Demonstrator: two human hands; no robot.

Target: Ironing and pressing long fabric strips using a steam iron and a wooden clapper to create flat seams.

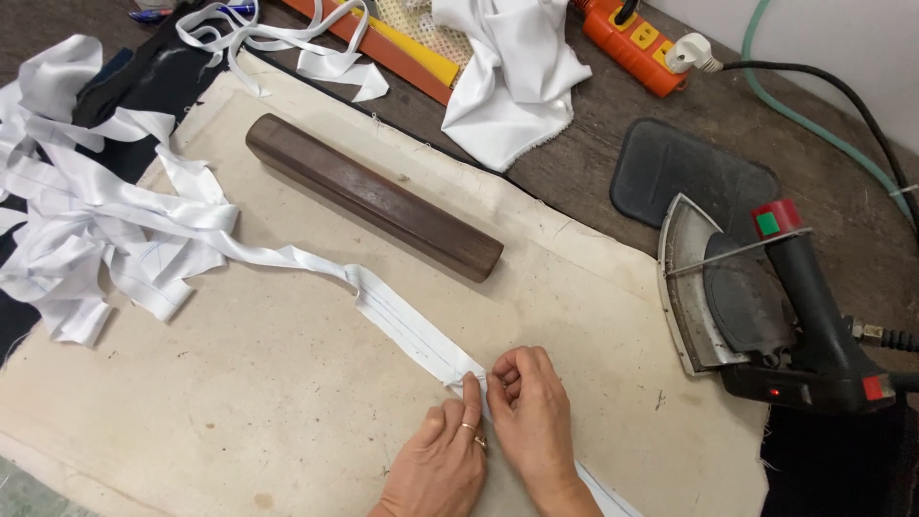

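White fabric strip [412,330], smooth and folded, lies near the bench's [287,402] front edge, pinched under my left hand [442,466] and right hand [528,412].

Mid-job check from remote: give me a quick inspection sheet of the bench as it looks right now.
Surface: beige pressing cloth spread over a dark wooden table, stained in spots.
Job's things: white fabric strip lying flat across the cloth, its fold pinched by both hands.
Clutter: heap of white strips, wooden block, loose white cloth, steam iron beside a dark mat.
Grippers: left hand and right hand side by side on the strip.
Cables: black cord, green hose, orange power strip.
Surroundings: pale wall.
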